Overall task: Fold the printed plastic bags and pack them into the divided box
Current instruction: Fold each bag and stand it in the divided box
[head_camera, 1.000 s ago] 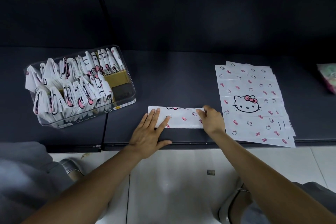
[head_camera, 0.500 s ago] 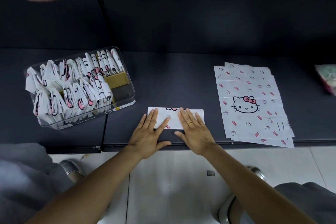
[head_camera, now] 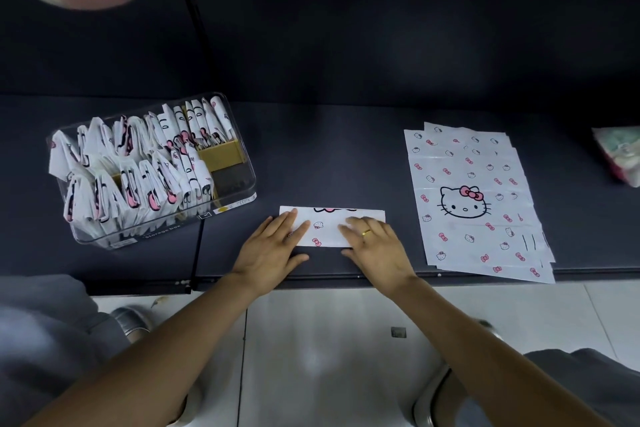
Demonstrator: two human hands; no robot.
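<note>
Head view: the left hand (head_camera: 268, 246) and right hand (head_camera: 375, 244) lie flat with fingers spread, pressing the folded bag strip (head_camera: 329, 224) onto the dark desk (head_camera: 329, 156). The divided box (head_camera: 239, 184), left of the left hand, is largely filled with folded bags; its near-right compartment appears free. The stack of flat printed bags (head_camera: 474, 204) lies right of the right hand. Risk: slick plastic may spring open on release, or the strip may slide, skewing the crease.

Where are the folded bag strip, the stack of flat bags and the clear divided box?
folded bag strip (head_camera: 329, 227), head view, bare middle between hands.
stack of flat bags (head_camera: 465, 201), head view, cat face print.
clear divided box (head_camera: 239, 184), head view, right wall.
</note>
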